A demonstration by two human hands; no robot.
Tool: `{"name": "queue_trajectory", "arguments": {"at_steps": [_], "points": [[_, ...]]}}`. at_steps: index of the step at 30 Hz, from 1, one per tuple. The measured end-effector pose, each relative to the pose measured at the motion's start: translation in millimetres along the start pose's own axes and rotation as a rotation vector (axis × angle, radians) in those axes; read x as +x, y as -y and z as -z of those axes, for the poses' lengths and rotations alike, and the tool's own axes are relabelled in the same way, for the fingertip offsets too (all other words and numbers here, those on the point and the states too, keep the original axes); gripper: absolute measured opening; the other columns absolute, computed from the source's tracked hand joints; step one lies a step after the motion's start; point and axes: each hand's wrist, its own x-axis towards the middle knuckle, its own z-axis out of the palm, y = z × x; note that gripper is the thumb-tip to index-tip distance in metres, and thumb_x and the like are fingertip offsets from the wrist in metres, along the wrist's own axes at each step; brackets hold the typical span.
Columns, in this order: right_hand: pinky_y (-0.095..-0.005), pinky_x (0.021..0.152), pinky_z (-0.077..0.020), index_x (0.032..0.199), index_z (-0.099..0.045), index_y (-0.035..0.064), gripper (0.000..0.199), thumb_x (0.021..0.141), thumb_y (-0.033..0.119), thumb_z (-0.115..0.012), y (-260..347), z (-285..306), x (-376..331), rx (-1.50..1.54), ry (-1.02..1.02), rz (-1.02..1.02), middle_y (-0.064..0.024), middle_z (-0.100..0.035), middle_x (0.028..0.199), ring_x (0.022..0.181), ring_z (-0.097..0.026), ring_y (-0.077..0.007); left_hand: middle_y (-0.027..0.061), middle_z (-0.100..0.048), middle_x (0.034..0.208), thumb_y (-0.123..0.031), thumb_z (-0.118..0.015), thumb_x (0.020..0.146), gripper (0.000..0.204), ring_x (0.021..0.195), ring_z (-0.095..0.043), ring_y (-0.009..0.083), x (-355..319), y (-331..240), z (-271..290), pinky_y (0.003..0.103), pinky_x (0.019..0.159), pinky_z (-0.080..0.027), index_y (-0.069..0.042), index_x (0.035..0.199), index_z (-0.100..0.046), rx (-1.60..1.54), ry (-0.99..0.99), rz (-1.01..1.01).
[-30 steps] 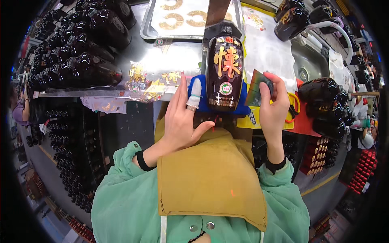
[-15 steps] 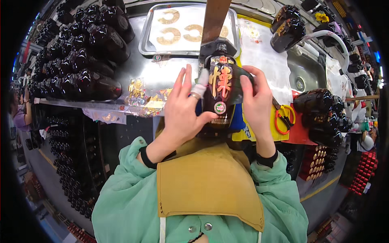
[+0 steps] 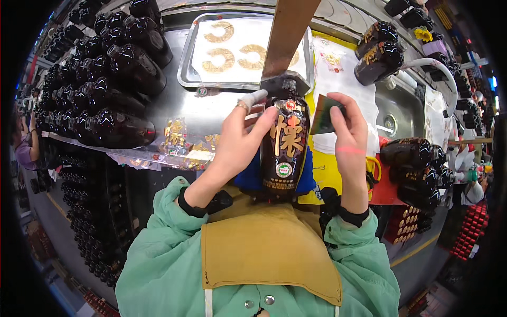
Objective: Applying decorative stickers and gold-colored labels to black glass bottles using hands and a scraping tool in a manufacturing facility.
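Observation:
A dark glossy bottle (image 3: 288,158) with gold lettering and a round green-and-white seal rests on a blue cloth (image 3: 248,177) in front of me. My left hand (image 3: 235,137) is at its left side, fingers apart; the thumb reaches the bottle's left edge, and whether it presses there I cannot tell. A whitish cover wraps the index finger. In my right hand (image 3: 349,124) a thin, dark green square scraper-like piece (image 3: 322,117) is pinched between thumb and fingers, just right of the bottle and apart from it.
A metal tray (image 3: 185,74) holds gold C-shaped pieces on white paper. Many dark bottles (image 3: 127,79) stand at left, with gold scraps (image 3: 179,140) in front. A brown post (image 3: 290,31) rises behind my bottle. At right are a sink (image 3: 391,124), scissors (image 3: 374,171) and more bottles (image 3: 414,158).
My right hand has drawn away from the bottle's surface to the right with the green piece. My left hand's fingers have bent inward beside the bottle. The bottle appears nearer to me.

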Motion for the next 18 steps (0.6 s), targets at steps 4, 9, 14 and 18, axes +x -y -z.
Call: {"name": "queue_trajectory", "arguments": {"at_steps": [4, 9, 14, 18], "points": [[-0.0184, 0.073, -0.0415, 0.124, -0.065, 0.0011, 0.026, 0.104, 0.017, -0.065, 14.5, -20.7, 9.3, 0.288, 0.112, -0.394, 0.0024, -0.063, 0.093, 0.082, -0.051, -0.0032, 0.0155, -0.065, 0.128, -0.031, -0.072, 0.101, 0.062, 0.114, -0.064, 0.017, 17.9, 0.6, -14.7, 0.033, 0.097, -0.054, 0.004, 0.146, -0.05, -0.132, 0.089, 0.084], [-0.0207, 0.071, -0.04, 0.126, -0.062, 0.0015, 0.037, 0.098, 0.022, -0.076, 12.4, -34.6, 9.0, 0.195, 0.138, -0.481, 0.0054, -0.056, 0.084, 0.08, -0.05, -0.0035, 0.0085, -0.066, 0.127, -0.027, -0.066, 0.105, 0.05, 0.114, -0.062, 0.0122, 17.8, -8.1, -15.9, 0.03, 0.099, -0.051, 0.0, 0.145, -0.052, -0.39, 0.173, 0.196], [-0.0212, 0.074, -0.0427, 0.126, -0.063, 0.001, 0.036, 0.099, 0.022, -0.075, 5.4, -32.8, 9.1, 0.238, 0.136, -0.488, 0.0038, -0.059, 0.084, 0.082, -0.053, -0.0046, 0.0075, -0.065, 0.13, -0.027, -0.061, 0.108, 0.049, 0.118, -0.059, 0.0119, 17.5, -4.6, -15.9, 0.031, 0.102, -0.049, -0.001, 0.148, -0.051, -0.429, 0.138, 0.212], [-0.0203, 0.074, -0.0421, 0.126, -0.064, 0.001, 0.037, 0.099, 0.024, -0.075, 18.4, -31.7, 12.7, 0.286, 0.115, -0.535, 0.0047, -0.057, 0.083, 0.082, -0.053, -0.0041, 0.0064, -0.065, 0.131, -0.027, -0.06, 0.108, 0.047, 0.118, -0.06, 0.0117, 19.8, -7.8, -11.6, 0.03, 0.101, -0.049, 0.0, 0.146, -0.052, -0.534, 0.121, 0.355]]}}
